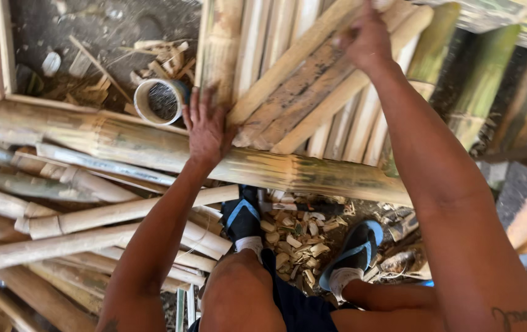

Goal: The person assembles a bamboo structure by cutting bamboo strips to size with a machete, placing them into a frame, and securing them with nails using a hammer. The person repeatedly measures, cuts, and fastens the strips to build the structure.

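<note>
Bamboo slats (300, 86) lay slanted across a thick pole (153, 144) — left hand (205, 126) flat and open, right hand (368, 40) gripping one slat's far end; cut poles (60, 221), a ring offcut (162, 101) and chips (297, 243) crowded the dirt floor (85, 27).

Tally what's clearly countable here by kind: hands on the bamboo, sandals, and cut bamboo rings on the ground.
Hands on the bamboo slats: 2, left hand and right hand
Blue sandals: 2, left sandal, right sandal
Cut bamboo ring: 1
Total: 5

3 pale split bamboo slats (313, 86) (one weathered brown) lie slanted across the upright slats (349, 129), resting on a thick green-yellow culm (153, 144)
</note>
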